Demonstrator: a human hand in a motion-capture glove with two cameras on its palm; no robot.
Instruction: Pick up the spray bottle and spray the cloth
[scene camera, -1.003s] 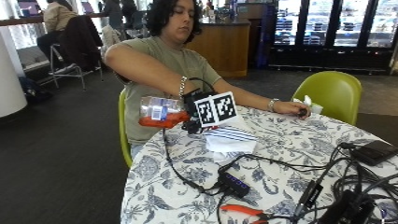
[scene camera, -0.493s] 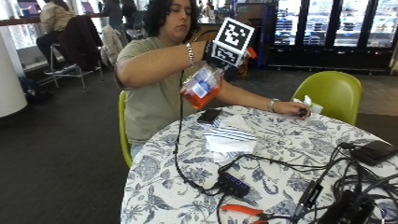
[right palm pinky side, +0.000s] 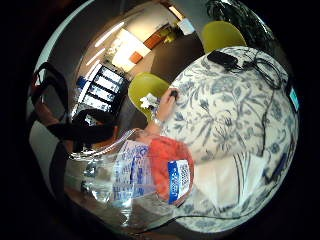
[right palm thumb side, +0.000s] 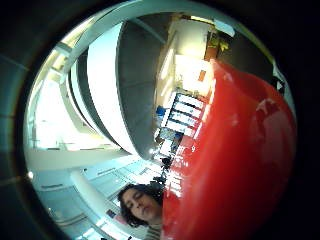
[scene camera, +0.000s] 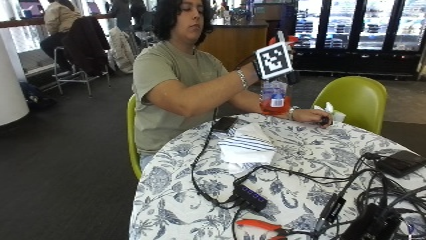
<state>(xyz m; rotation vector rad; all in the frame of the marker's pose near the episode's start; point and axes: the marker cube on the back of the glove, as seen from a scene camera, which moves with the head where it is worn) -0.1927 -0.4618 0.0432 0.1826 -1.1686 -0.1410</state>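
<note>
While my right hand (scene camera: 266, 62) grips the spray bottle (scene camera: 274, 97) upright above the table (scene camera: 313, 165), the bottle's orange liquid sits in its lower part. The striped cloth (scene camera: 245, 144) lies flat on the table below, and my bare hand (scene camera: 313, 116) rests near the table's far edge.

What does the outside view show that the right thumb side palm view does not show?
Only the outside view shows the floral table, the striped cloth lying on it, and the bare hand resting near the table's far edge. Only the thumb side palm view shows a close red surface filling much of the picture. Both show the person and the spray bottle, lifted above the table.
</note>
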